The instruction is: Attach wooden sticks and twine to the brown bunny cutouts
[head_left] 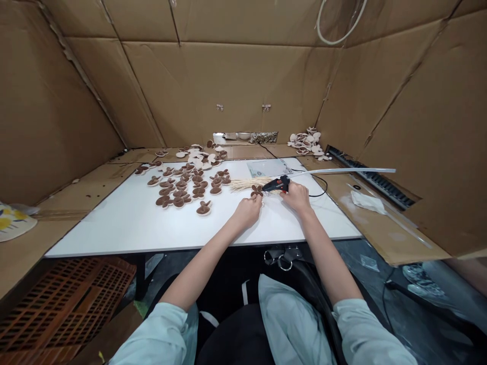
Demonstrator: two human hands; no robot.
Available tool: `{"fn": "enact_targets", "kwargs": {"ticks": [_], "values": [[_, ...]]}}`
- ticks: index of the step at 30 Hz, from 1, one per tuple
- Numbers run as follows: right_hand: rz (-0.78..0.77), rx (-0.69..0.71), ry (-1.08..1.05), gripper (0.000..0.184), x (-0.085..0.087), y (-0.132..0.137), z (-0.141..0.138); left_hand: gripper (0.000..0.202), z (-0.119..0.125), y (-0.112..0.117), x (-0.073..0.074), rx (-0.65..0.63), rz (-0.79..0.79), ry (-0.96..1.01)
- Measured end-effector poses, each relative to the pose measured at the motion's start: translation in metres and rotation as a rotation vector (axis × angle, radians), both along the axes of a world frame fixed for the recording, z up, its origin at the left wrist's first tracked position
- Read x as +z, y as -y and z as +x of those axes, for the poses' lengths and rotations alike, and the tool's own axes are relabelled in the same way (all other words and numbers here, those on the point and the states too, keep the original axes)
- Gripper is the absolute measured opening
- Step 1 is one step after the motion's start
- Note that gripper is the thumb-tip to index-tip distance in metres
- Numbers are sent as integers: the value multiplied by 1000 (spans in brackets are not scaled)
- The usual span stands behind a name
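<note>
From the head view, we record the right hand [297, 197] clenched around the grip of a black-and-red hot glue gun [279, 185], its nozzle directed left, just beside a brown flower-shaped piece [256, 191]. A long translucent glue stick [342, 171] runs from the rear of the gun, and a black power cord [317, 189] loops across the table nearby. The left hand [247, 212] lies directly before the piece, its fingertips [256, 199] touching the lower edge; we cannot tell whether the piece is firmly grasped. Behind the piece, a pale bundle of dried straw [249, 184] lies flat, with its fibres fanned out at the left end.

The white table [133, 225] has a smooth surface. Left of the hands lies a scattered group of lobed pieces [182, 187], with brown, textured faces and cream rims. A further pile of pale pieces [306, 143] sits on the far right corner, on corrugated cardboard sheeting [236, 86] that lines the walls and surrounding ledges. A crumpled white cloth [367, 202] rests on the right ledge. An orange perforated plastic crate [64, 299] stands below the left side of the table.
</note>
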State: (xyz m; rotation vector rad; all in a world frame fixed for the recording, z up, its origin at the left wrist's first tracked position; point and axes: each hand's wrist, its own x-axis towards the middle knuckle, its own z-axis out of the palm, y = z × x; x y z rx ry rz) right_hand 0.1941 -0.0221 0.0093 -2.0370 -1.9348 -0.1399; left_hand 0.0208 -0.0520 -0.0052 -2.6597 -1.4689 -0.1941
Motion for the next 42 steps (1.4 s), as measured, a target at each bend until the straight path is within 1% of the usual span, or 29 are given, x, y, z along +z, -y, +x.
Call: {"fn": "enact_targets", "kwargs": {"ticks": [3, 9, 15, 18, 22, 25, 28, 30, 32, 34, 35, 36, 37, 38, 39, 40, 42], "values": [[45, -48, -96, 33, -2, -1, 2, 26, -1, -1, -1, 2, 0, 8], [128, -208, -288, 35, -5, -9, 4, 28, -1, 0, -1, -2, 0, 32], [91, -368, -395, 39, 1, -34, 12, 30, -1, 1, 1, -13, -5, 12], [40, -375, -368, 38, 0, -44, 16, 30, 1, 0, 0, -20, 12, -17], [-26, -370, -329, 40, -4, -46, 17, 28, 3, 0, -2, -34, 43, -47], [-44, -359, -298, 39, -6, -47, 16, 27, 3, 0, -1, -43, 68, -26], [-26, -354, -281, 39, -7, -47, 15, 28, 1, 0, 0, -28, 63, 8], [8, -363, -280, 42, -8, -46, 15, 28, -1, -1, 1, -7, 66, 65], [55, -392, -286, 47, -8, -42, 14, 24, -3, -3, 3, 35, 85, 191], [123, -436, -301, 52, -7, -33, 12, 23, -7, -7, 9, 85, 91, 392], [168, -457, -321, 52, -7, -28, 10, 24, -9, -10, 13, 106, 74, 516], [229, -459, -350, 49, -6, -22, 8, 25, -12, -14, 17, 99, 36, 638], [290, -432, -394, 45, -6, -16, 5, 24, -15, -19, 21, 78, -25, 750], [348, -373, -459, 39, -5, -11, 1, 22, -18, -25, 25, 55, -126, 852], [385, -263, -541, 34, -4, -7, -3, 21, -20, -31, 29, 38, -234, 947], [380, -114, -638, 28, -2, -4, -8, 20, -23, -37, 31, 17, -338, 1028], [256, 189, -816, 25, 1, -2, -18, 21, -26, -48, 34, -22, -469, 1131]]}}
